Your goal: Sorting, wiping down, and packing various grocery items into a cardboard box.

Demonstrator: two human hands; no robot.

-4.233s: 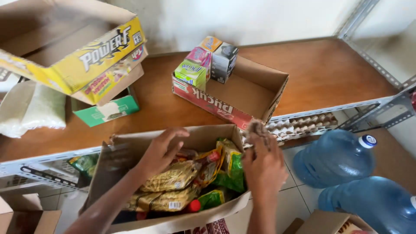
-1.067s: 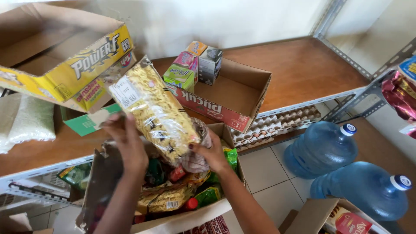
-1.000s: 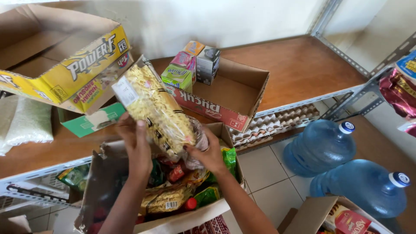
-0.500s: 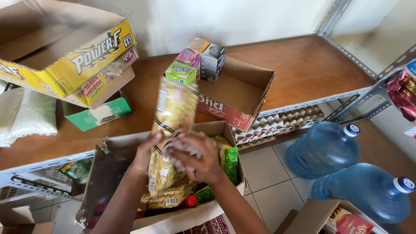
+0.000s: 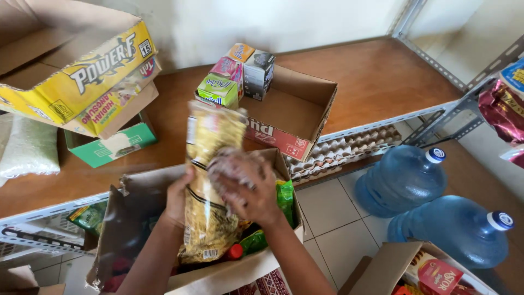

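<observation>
gripping the yellow noodle pack [image 5: 210, 186] upright over the brown carton [image 5: 136, 186], left hand [image 5: 177, 199] and right hand [image 5: 243, 183] both wrapped tight; slick film could slip, crushing packets below.

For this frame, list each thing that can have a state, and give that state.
Yellow snack bag: upright, held by both hands above the box.
Left hand: gripping the bag.
Right hand: gripping the bag.
Cardboard box: open, holding packets.
Red-sided tray box: open, mostly empty.
Water bottles: capped.
</observation>
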